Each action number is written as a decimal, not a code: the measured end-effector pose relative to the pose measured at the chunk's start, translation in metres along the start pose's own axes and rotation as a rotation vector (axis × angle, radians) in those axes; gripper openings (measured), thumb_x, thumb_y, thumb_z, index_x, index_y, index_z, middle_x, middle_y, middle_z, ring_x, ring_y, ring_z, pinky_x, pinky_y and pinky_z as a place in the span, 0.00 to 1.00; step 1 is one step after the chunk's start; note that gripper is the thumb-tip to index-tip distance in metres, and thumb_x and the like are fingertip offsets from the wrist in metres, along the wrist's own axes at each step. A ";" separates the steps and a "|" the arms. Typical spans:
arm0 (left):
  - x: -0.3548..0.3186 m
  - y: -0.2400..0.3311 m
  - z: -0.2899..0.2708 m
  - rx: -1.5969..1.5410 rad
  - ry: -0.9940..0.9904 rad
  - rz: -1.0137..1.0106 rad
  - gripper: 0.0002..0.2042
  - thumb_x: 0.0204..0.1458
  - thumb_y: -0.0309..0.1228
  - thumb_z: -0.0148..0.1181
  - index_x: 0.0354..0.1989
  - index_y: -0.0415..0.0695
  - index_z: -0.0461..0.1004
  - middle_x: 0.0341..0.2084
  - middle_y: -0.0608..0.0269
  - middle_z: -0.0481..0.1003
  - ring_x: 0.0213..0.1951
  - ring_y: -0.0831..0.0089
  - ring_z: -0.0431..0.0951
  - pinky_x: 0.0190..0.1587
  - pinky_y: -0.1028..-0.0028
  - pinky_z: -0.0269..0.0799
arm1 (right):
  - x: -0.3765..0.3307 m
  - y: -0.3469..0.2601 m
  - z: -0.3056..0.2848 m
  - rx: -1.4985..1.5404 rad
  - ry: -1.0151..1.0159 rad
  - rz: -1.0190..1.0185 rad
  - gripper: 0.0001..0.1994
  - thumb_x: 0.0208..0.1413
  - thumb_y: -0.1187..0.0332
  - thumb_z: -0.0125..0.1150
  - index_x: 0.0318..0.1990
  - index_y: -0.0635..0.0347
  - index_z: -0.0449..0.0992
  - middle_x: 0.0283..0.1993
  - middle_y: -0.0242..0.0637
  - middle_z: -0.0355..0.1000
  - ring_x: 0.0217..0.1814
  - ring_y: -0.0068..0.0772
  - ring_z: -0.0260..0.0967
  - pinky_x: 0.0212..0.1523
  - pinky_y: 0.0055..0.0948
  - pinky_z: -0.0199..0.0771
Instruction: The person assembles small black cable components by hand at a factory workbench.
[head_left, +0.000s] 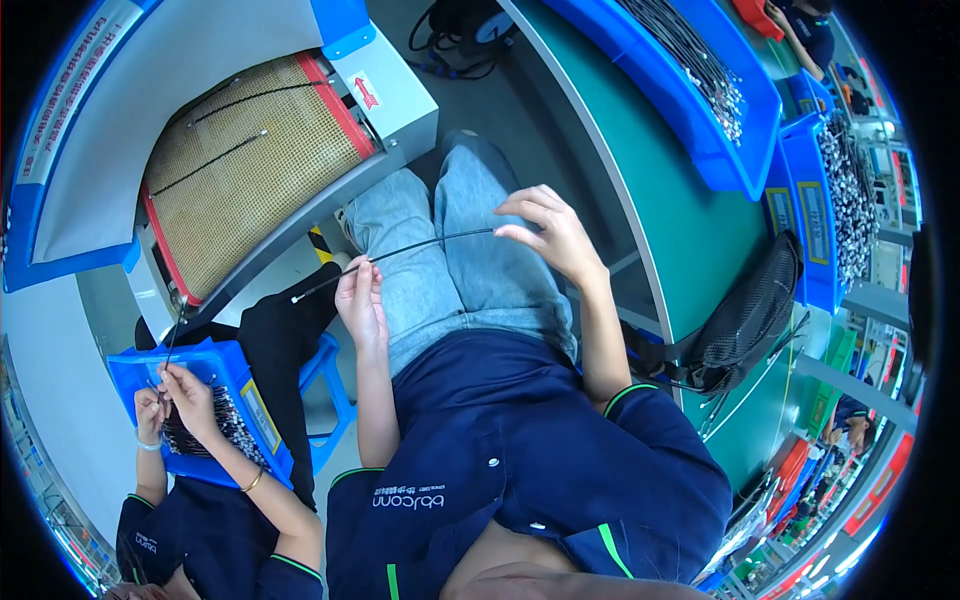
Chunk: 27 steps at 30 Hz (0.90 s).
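the left grip (pixel 367 305) pinches a black cable (pixel 415 245) over the lap (pixel 475 285), the right grip (pixel 552 238) parted beside its end (pixel 484 231).

Head view, facing down (wide fisheye), close above lap (pixel 505 280)

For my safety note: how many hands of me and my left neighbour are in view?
4: your left hand pinching the black cable, your right hand open at its right end, the neighbour's left hand and the neighbour's right hand by the blue bin.
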<state>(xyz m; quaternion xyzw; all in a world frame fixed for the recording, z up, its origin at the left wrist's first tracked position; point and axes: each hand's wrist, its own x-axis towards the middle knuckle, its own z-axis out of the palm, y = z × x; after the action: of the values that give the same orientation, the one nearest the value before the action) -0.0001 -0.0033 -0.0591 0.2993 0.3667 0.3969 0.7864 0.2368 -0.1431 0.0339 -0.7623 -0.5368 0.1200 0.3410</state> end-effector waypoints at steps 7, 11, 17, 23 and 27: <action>0.004 0.001 0.004 -0.014 0.019 -0.009 0.08 0.55 0.25 0.57 0.42 0.37 0.74 0.33 0.63 0.76 0.34 0.80 0.75 0.39 0.82 0.73 | 0.029 -0.024 0.026 -0.116 -0.081 -0.230 0.08 0.41 0.66 0.68 0.29 0.55 0.77 0.38 0.28 0.71 0.43 0.32 0.66 0.47 0.32 0.67; 0.010 0.002 0.004 -0.070 -0.004 -0.006 0.07 0.54 0.24 0.58 0.41 0.38 0.75 0.34 0.64 0.76 0.34 0.80 0.75 0.39 0.81 0.73 | 0.037 -0.024 0.034 -0.150 -0.074 -0.268 0.06 0.40 0.68 0.67 0.26 0.55 0.77 0.36 0.27 0.70 0.43 0.31 0.65 0.52 0.33 0.63; 0.021 0.008 0.003 -0.049 -0.041 -0.008 0.14 0.55 0.24 0.57 0.50 0.38 0.70 0.39 0.62 0.75 0.39 0.79 0.75 0.42 0.80 0.72 | 0.053 -0.024 0.046 -0.132 -0.056 -0.270 0.05 0.40 0.69 0.67 0.25 0.56 0.77 0.35 0.27 0.70 0.42 0.31 0.65 0.53 0.32 0.62; 0.024 -0.026 0.001 0.213 -0.172 -0.120 0.13 0.56 0.26 0.55 0.49 0.40 0.69 0.36 0.63 0.75 0.35 0.81 0.73 0.35 0.81 0.70 | 0.093 -0.030 0.070 -0.072 -0.018 -0.281 0.05 0.40 0.69 0.68 0.25 0.56 0.77 0.35 0.28 0.71 0.42 0.32 0.66 0.49 0.32 0.63; 0.020 -0.071 -0.003 0.448 -0.255 -0.139 0.07 0.56 0.29 0.56 0.40 0.40 0.72 0.24 0.68 0.73 0.25 0.83 0.71 0.26 0.81 0.65 | 0.132 -0.036 0.095 -0.056 0.042 -0.286 0.05 0.40 0.70 0.68 0.26 0.56 0.77 0.35 0.29 0.72 0.41 0.33 0.67 0.47 0.32 0.65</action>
<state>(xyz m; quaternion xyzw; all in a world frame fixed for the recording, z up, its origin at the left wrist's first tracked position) 0.0342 -0.0222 -0.1219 0.4875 0.3631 0.2100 0.7658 0.2102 0.0194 0.0113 -0.6897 -0.6358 0.0391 0.3443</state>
